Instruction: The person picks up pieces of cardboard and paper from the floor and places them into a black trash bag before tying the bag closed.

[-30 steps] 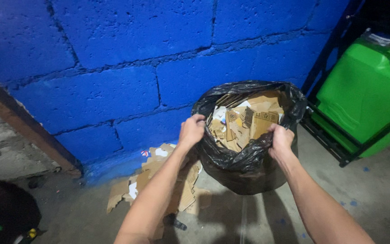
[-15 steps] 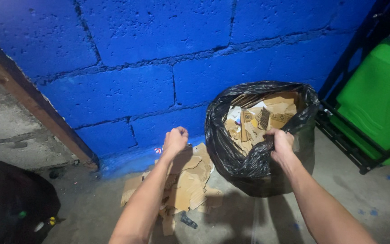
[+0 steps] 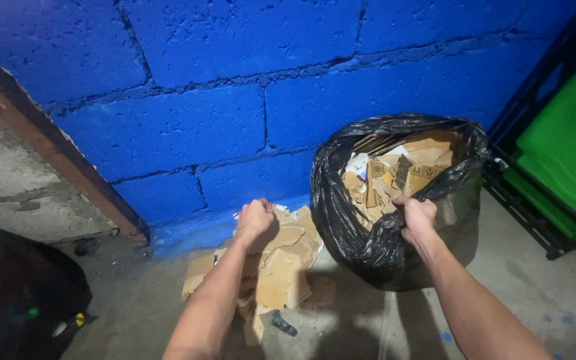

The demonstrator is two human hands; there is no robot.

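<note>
Right hand (image 3: 418, 217) clamped on the near rim of a black trash bag (image 3: 361, 227), fingers curled tight around the bunched plastic. Bag standing open on the concrete floor (image 3: 535, 293), right up against the blue block wall (image 3: 235, 100), stuffed with torn cardboard scraps (image 3: 395, 173). Left hand (image 3: 255, 220) down over a loose pile of cardboard pieces (image 3: 281, 267) on the floor just left of the bag, fingers curled like a fist, but can't tell if anything's actually pinched in there. Small dark object (image 3: 281, 323) lying at the near edge of the pile. Green bin (image 3: 561, 147) in a black frame off to the right, dark bag (image 3: 15, 293) at near left.
</note>
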